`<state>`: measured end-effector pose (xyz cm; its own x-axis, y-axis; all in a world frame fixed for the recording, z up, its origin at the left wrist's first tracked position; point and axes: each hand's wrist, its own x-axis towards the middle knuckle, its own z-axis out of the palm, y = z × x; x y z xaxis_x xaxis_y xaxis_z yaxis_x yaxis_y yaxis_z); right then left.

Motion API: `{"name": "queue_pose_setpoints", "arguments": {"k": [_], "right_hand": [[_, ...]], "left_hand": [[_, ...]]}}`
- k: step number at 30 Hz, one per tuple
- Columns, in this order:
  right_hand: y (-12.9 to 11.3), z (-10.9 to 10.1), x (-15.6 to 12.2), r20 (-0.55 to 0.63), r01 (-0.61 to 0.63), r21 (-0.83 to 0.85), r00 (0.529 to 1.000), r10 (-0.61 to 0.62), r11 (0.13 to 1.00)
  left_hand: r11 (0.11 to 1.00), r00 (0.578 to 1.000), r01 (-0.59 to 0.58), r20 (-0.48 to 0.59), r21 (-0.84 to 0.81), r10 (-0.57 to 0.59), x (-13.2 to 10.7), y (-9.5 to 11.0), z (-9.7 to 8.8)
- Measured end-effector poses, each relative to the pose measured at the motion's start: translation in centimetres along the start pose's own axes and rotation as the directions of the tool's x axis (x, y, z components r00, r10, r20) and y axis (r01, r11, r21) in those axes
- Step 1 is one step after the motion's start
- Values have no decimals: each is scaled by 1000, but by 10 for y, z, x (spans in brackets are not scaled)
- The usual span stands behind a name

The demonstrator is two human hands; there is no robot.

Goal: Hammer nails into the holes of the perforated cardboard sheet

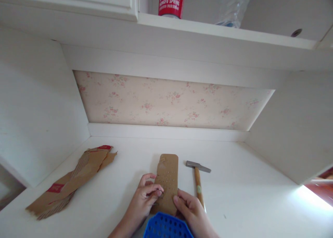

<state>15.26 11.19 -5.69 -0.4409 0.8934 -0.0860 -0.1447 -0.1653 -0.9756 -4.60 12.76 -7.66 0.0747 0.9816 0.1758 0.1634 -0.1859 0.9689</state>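
Note:
A brown board with rounded corners, dotted with small marks or holes, lies in front of me on the white worktop. Over its left side, the thumb and forefinger of my left hand are pinched on a small dark thing that looks like a nail, mostly hidden by the fingertips. My right hand grips the board's lower right edge, thumb on top. Just right of the board lies a hammer with a wooden handle, its lower end partly behind my right hand. A blue perforated basket covers the board's near end.
Torn brown cardboard lies on the left of the white worktop. Side panels and a low back ledge enclose the surface. Overhead, a shelf carries a red can and a clear plastic bottle.

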Motion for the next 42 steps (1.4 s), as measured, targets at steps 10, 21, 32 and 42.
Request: {"name": "queue_pose_setpoints", "arguments": {"k": [10, 21, 32, 42], "right_hand": [[-4, -2, -2, -4, 1, -58, 1000, -1, 998], [3, -3, 2, 5, -14, -29, 1000, 14, 999], [2, -3, 5, -194, -47, 33, 979, 53, 998], [2, -4, 5, -288, -27, 50, 957, 41, 998]], "left_hand": [[1000, 999, -7, 52, 21, 6, 0, 3, -2], [992, 997, -68, 30, 104, 65, -1, -5, 0], [1000, 994, 8, -106, -24, -10, -1, -8, -1], [998, 1000, -3, -10, -57, 3, -5, 2, -2]]}}
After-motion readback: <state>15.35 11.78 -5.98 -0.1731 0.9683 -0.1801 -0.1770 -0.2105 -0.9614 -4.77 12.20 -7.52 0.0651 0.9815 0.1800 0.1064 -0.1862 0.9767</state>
